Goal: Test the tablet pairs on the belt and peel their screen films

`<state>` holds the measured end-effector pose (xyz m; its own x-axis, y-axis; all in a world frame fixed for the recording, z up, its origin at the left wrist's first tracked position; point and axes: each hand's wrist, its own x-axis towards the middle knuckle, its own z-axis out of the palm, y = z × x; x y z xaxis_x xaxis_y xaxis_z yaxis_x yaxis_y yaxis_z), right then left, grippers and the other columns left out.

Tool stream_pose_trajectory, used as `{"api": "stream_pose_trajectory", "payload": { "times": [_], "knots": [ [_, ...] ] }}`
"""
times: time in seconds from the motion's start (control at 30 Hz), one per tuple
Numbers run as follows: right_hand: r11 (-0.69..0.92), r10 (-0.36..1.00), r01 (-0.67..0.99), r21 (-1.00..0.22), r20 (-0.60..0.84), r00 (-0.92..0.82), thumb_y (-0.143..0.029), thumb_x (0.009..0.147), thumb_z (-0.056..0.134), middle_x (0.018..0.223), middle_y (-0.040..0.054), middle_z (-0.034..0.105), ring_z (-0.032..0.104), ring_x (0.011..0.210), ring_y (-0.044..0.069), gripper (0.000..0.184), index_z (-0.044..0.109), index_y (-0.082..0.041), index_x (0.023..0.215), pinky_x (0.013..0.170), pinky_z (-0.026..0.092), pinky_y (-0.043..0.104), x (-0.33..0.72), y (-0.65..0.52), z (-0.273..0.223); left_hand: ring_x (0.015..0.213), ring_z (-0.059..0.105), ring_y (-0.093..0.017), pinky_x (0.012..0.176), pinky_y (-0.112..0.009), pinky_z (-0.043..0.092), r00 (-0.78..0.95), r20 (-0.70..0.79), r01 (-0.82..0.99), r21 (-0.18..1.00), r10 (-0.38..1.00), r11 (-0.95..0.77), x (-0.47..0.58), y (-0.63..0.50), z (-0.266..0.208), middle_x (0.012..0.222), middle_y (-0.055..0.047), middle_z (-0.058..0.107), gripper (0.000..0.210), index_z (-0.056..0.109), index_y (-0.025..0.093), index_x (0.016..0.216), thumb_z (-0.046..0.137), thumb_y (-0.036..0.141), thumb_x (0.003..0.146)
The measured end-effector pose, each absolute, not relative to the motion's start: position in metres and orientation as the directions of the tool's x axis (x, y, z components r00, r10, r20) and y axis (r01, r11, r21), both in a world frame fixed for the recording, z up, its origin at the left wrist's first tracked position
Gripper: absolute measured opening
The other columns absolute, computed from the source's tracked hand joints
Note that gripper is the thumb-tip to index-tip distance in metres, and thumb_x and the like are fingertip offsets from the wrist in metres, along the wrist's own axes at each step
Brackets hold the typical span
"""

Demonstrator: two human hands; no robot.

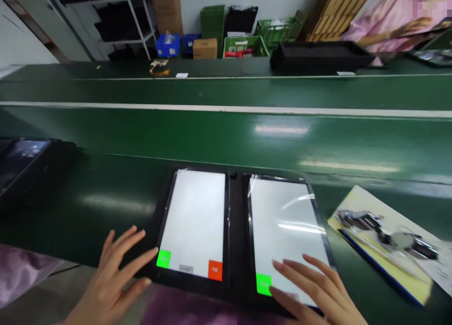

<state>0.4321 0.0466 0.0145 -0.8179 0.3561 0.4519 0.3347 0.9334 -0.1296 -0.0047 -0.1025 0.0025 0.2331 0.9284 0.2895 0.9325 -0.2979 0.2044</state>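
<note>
Two tablets lie side by side in a black tray on the green bench, both screens lit white. The left tablet shows a green button at its lower left and a red one at its lower right. My left hand is open, fingers spread, its fingertips reaching the left tablet's lower left corner by the green button. The right tablet carries a shiny film and a green button at its lower left. My right hand lies open over that screen's lower part, fingers beside the green button.
A yellow-and-white sheet with metal parts lies to the right. A dark tray with a tablet sits at far left. Beyond runs a green conveyor, with a black tray and another person's pink sleeve across it. Crates and boxes line the back wall.
</note>
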Motion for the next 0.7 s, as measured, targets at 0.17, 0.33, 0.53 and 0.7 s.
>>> {"api": "stream_pose_trajectory", "payload": {
  "times": [0.17,0.33,0.53,0.7],
  "knots": [
    [0.833,0.550,0.495,-0.246,0.451,-0.702,-0.021,0.104,0.059,0.134,0.0111,0.070,0.066,0.119,0.026,0.020,0.077,-0.022,0.112,0.104,0.050,0.044,0.434,0.043,0.030,0.151,0.045,-0.021,0.138,-0.042,0.009,0.215,0.299,0.925,0.243,0.930,-0.292,-0.001,-0.084,0.002,0.160,-0.006,0.048,0.046,0.055,0.028,0.151,0.054,0.022,0.105],
    [0.835,0.544,0.509,-0.210,0.450,-0.708,-0.028,0.108,0.055,0.134,0.0124,0.070,0.065,0.120,0.027,0.024,0.075,-0.020,0.120,0.104,0.048,0.044,0.435,0.045,0.017,0.151,0.045,-0.022,0.137,-0.044,0.008,0.256,0.255,0.927,0.208,0.933,-0.311,0.007,-0.076,0.003,0.161,-0.006,0.048,0.046,0.056,0.027,0.150,0.056,0.021,0.104],
    [0.841,0.532,0.509,-0.186,0.461,-0.710,-0.031,0.105,0.058,0.144,0.0101,0.066,0.066,0.118,0.034,0.037,0.070,-0.027,0.140,0.104,0.044,0.053,0.453,0.053,0.000,0.148,0.049,-0.023,0.137,-0.050,0.013,0.274,0.271,0.903,0.257,0.923,-0.343,0.015,-0.076,0.006,0.158,-0.009,0.050,0.053,0.054,0.027,0.152,0.060,0.015,0.101],
    [0.712,0.683,0.600,-0.366,0.560,-0.469,-0.029,0.102,0.059,0.139,0.0057,0.069,0.070,0.113,0.035,0.049,0.062,-0.045,0.149,0.096,0.050,0.057,0.487,0.090,-0.017,0.160,0.030,-0.023,0.137,-0.045,0.003,0.149,0.195,0.963,0.193,0.969,-0.187,0.018,-0.081,0.012,0.171,-0.004,0.034,0.048,0.053,0.032,0.153,0.054,0.022,0.106]
  ]
}}
